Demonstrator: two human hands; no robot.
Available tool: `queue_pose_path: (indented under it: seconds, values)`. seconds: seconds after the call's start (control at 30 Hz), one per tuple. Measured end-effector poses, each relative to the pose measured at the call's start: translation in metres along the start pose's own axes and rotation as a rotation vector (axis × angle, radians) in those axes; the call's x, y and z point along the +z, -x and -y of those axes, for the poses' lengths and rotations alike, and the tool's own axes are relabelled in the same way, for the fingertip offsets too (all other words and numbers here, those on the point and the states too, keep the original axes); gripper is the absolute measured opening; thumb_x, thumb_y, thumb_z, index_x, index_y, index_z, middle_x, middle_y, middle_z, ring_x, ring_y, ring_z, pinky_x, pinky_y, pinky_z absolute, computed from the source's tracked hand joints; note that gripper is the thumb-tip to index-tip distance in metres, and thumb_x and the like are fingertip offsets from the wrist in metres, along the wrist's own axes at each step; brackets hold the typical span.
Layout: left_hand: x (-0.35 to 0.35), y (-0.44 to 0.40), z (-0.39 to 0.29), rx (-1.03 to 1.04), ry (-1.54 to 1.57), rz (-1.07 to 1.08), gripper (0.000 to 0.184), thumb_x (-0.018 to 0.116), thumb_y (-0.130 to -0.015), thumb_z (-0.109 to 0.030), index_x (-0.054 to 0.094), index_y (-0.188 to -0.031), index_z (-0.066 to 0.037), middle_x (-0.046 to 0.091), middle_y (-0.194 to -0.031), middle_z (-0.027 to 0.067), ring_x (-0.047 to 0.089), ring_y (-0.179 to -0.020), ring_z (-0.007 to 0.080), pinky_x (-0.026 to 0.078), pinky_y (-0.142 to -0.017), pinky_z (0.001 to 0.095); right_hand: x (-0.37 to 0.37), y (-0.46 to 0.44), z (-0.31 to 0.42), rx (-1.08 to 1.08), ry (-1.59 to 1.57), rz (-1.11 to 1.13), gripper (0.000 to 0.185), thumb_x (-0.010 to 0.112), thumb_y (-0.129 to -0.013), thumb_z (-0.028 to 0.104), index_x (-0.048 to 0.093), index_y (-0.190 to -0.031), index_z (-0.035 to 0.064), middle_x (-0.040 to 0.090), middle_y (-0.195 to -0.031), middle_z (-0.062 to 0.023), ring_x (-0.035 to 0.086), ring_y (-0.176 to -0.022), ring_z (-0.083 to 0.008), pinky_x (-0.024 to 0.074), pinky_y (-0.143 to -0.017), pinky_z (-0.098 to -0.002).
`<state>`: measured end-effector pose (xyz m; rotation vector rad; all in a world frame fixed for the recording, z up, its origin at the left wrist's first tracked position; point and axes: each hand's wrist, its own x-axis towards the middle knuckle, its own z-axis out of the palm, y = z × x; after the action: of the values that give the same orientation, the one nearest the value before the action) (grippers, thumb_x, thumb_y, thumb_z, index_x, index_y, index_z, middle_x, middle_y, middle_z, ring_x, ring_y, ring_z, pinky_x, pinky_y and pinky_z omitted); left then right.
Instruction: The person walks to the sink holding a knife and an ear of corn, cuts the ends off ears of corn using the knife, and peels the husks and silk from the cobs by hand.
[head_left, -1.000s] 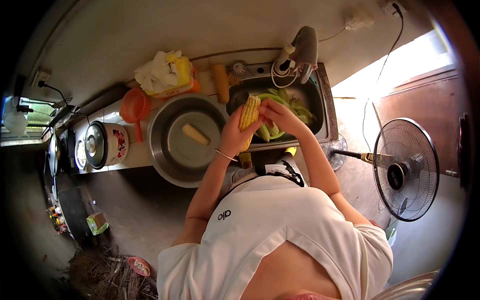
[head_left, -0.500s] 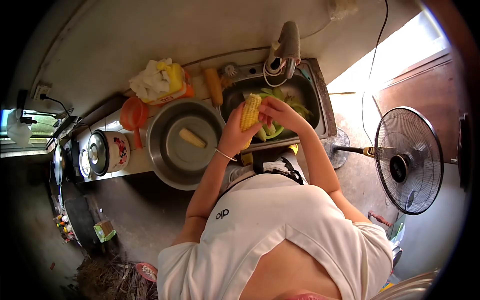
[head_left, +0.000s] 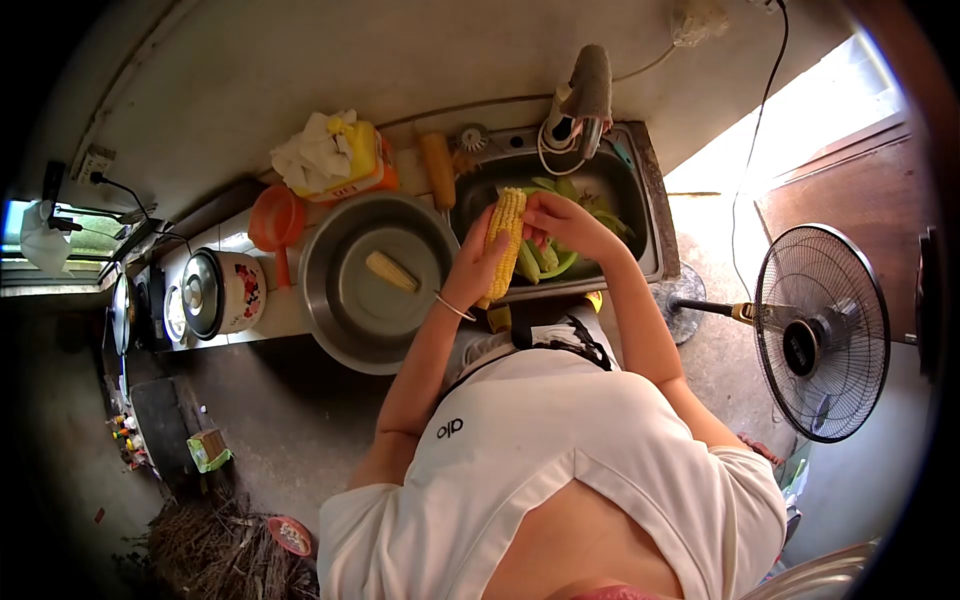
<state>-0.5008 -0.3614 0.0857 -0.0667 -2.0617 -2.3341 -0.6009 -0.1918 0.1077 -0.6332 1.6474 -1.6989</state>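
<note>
My left hand (head_left: 478, 262) is wrapped round a yellow ear of corn (head_left: 506, 235), held at a tilt over the sink's front edge. My right hand (head_left: 562, 224) is at the upper right side of the cob, its fingers pinched together; whatever is between them is too small to make out. Below my right hand a green basin (head_left: 563, 268) with green ears and husks (head_left: 548, 256) sits in the metal sink (head_left: 640, 225). On the left, a large metal basin (head_left: 345, 335) holds another peeled cob (head_left: 391, 271).
Along the counter stand an orange dipper (head_left: 276, 218), a rice cooker (head_left: 225, 292), a yellow and orange container (head_left: 362, 160) and a yellow-orange cylinder (head_left: 437, 170). The faucet (head_left: 590, 95) rises behind the sink. To the right is a standing fan (head_left: 820, 333).
My left hand still holds the corn, which is now seen longer and slightly turned. My right fingers have shifted a little along its upper side. The whole view has moved slightly.
</note>
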Motion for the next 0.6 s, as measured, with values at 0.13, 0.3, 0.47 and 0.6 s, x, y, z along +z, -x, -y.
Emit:
queue_pose_path:
  seconds: [0.13,0.3,0.47,0.6]
  values:
    - [-0.001,-0.003,0.006,-0.003,0.068,-0.007,0.05,0.044,-0.098,-0.03,0.034,-0.136,0.001,0.046,-0.124,0.0117,0.046,-0.112,0.0188,0.036,-0.096,0.0293,0.008,0.001,0.009,0.115,-0.11,-0.104,0.035,0.056,-0.092,0.037,0.054,-0.085,0.0024,0.057,-0.067,-0.0021,0.052,-0.057,-0.0092,0.0427,-0.052,-0.0242]
    - [0.008,-0.005,0.012,0.065,-0.006,-0.078,0.047,0.041,-0.099,-0.028,0.035,-0.135,0.001,0.046,-0.124,0.0134,0.045,-0.113,0.0191,0.034,-0.097,0.0288,0.026,-0.003,0.011,0.143,0.448,-0.352,0.045,0.057,-0.089,0.041,0.059,-0.069,0.0006,0.049,-0.048,-0.0035,0.049,-0.045,-0.0132,0.0385,-0.046,-0.0292]
    - [0.01,-0.007,0.014,0.117,-0.109,-0.137,0.042,0.04,-0.099,-0.022,0.037,-0.134,0.001,0.047,-0.123,0.014,0.046,-0.112,0.0202,0.034,-0.098,0.0293,0.026,-0.002,0.006,0.019,0.478,-0.368,0.039,0.056,-0.09,0.032,0.059,-0.069,-0.0005,0.05,-0.049,-0.0062,0.049,-0.045,-0.0159,0.0398,-0.048,-0.031]
    - [0.007,-0.011,0.026,0.066,-0.026,-0.151,0.041,0.04,-0.099,-0.021,0.037,-0.134,0.001,0.048,-0.124,0.0132,0.047,-0.112,0.0194,0.035,-0.097,0.0289,0.025,-0.001,0.008,-0.054,0.443,-0.294,0.03,0.052,-0.092,0.024,0.058,-0.077,-0.001,0.053,-0.054,-0.0075,0.052,-0.051,-0.0197,0.0415,-0.053,-0.0325]
